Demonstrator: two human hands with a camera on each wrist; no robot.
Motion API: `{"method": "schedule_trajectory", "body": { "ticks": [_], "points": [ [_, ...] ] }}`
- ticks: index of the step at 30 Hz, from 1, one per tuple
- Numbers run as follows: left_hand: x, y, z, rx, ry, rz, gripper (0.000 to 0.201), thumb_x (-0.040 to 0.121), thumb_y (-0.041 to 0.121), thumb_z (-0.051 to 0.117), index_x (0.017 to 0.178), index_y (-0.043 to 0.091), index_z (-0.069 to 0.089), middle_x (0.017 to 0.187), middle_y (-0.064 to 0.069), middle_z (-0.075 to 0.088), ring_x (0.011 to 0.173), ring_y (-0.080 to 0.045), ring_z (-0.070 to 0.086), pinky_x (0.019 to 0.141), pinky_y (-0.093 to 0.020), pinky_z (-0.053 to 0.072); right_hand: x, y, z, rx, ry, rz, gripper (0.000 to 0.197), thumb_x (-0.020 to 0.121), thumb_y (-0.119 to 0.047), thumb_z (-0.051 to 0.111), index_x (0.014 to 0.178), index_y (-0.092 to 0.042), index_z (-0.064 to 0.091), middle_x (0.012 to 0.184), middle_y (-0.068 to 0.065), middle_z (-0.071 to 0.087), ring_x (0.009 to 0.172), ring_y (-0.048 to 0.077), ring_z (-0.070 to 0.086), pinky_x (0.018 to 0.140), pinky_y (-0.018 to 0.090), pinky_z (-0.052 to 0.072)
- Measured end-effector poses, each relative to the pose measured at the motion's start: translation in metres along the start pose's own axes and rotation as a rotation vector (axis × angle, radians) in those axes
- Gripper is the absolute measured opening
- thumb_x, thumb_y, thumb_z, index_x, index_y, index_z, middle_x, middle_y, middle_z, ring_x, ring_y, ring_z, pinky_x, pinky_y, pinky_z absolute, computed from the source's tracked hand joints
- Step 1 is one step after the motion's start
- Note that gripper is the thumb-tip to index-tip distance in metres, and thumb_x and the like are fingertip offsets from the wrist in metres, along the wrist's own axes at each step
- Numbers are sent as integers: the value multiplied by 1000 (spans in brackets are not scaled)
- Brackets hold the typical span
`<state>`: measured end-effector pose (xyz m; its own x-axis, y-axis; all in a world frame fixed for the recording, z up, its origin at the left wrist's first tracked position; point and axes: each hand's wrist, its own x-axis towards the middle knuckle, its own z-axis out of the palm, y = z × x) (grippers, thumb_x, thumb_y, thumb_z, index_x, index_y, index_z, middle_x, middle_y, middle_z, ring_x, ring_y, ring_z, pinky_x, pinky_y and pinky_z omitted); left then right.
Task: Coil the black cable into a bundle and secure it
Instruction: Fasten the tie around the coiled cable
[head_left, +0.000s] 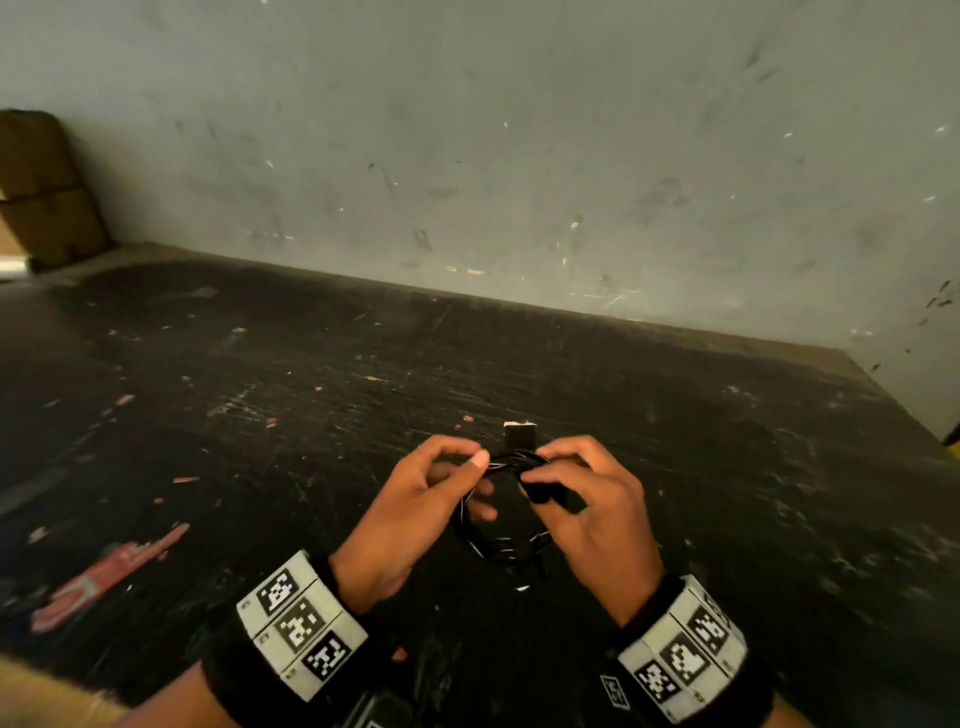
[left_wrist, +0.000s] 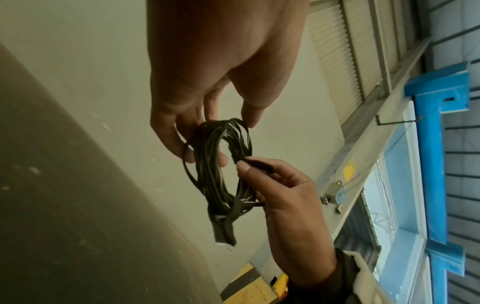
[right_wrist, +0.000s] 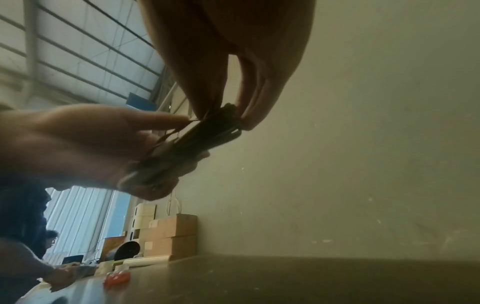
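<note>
The black cable (head_left: 498, 514) is already coiled and held in the air above the dark scuffed tabletop (head_left: 260, 395), between 2 hands. The left hand (head_left: 415, 509) pinches one side of the loops; the right hand (head_left: 587, 499) pinches a strap end (left_wrist: 257, 164) at the opposite side. To finish well, I judge the strap should be drawn snug around all the loops while the left pinch stops them springing apart. Beyond the grip stands a marked pale wall (head_left: 519, 156); cardboard boxes (right_wrist: 168, 234) lie far to the left.

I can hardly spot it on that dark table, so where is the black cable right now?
The black cable hangs coiled between both hands, above the dark table, low centre in the head view: left hand and right hand pinch it.
</note>
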<state>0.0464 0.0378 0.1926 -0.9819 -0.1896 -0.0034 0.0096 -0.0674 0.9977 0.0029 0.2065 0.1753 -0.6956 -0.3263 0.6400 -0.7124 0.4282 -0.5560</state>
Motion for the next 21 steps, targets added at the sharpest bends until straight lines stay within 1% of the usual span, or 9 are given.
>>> {"method": "schedule_trajectory", "body": {
  "ticks": [2,5,6,8,11,14,16,18,21],
  "points": [
    [-3,-5,-4,-48,4,-23,14,89,17,57,95,5,61,76,-12,66,58,-15,64,59,-24,52,-1,-2,2,20,-16,-6,15,72,-8,74,83,-18,74,104,0,63,99,10,60,83,24,50],
    [-3,-9,-7,-137,-36,-35,10,89,13,56,83,5,57,67,-8,59,50,-9,51,58,-24,48,-1,-6,7,-80,-144,-86,15,71,-13,75,82,-22,73,122,4,60,116,17,51,94,30,42],
    [-3,-9,-8,-159,-56,-43,11,89,12,56,81,5,56,65,-7,58,49,-8,49,56,-23,48,0,-7,8,-108,-183,-102,16,71,-12,76,82,-22,73,124,5,60,118,18,51,95,34,43],
    [-2,-7,-9,-201,-78,-61,11,89,10,57,79,5,56,62,-6,58,48,-8,48,54,-22,48,4,-10,9,-119,-232,-114,16,72,-10,75,83,-21,73,118,5,63,110,18,57,88,38,50],
    [1,-8,-15,-277,-67,-128,8,84,10,62,85,3,58,62,-8,61,47,-9,51,56,-24,50,7,-9,15,-175,-235,-171,15,72,-8,73,83,-18,72,109,4,65,101,17,59,77,37,54],
    [8,-11,-20,-378,-25,-248,29,78,10,70,102,1,56,66,-9,65,48,-11,57,58,-27,52,5,-9,20,-213,-201,-187,16,72,-8,75,84,-18,71,105,4,64,98,16,59,75,33,54],
    [13,-11,-26,-402,-40,-309,41,74,13,73,109,-2,57,74,-10,67,51,-12,59,57,-25,54,5,-11,25,-223,-161,-174,16,71,-9,76,84,-18,71,103,5,64,97,17,59,74,32,53],
    [18,-8,-33,-381,-139,-347,36,75,17,72,105,-1,65,80,-10,69,57,-11,60,58,-22,53,6,-13,29,-237,-135,-166,17,70,-8,77,83,-17,70,102,5,64,95,18,60,73,33,54],
    [24,-5,-40,-369,-246,-347,23,84,17,63,98,0,69,73,-6,69,57,-9,57,57,-20,51,12,-16,36,-244,-117,-149,17,71,-10,75,84,-19,70,103,4,64,96,19,60,74,35,54]
  ]
}}
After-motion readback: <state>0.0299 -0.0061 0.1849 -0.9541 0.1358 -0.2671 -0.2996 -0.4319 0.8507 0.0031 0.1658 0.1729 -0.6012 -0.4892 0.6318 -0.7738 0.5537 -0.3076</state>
